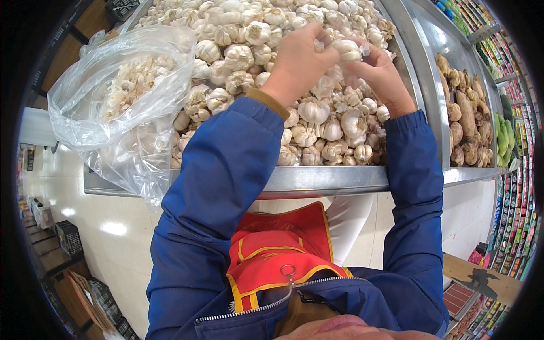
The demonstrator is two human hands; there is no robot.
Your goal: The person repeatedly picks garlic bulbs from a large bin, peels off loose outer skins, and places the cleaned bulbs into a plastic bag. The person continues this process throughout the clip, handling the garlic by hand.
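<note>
Over a metal bin full of garlic bulbs (354, 122), both my hands are raised close together. My right hand (384, 76) grips a whitish garlic bulb (347, 51) between thumb and fingers, with a bit of loose papery skin by the fingertips. Against the bulb's left side is my left hand (300, 63), its thumb and fingers closed in a pinch; a small pale scrap shows there, too small to name surely. A clear plastic bag (136, 147), its mouth spread wide, rests over the bin's left edge with loose garlic skins (139, 79) inside.
The bin's metal rim (328, 180) runs in front of my red apron (277, 241). Right of a metal divider lie brown root vegetables (466, 116), with green vegetables (503, 136) beyond. Black crates (69, 238) stand at lower left, and packed shelves (518, 209) line the right.
</note>
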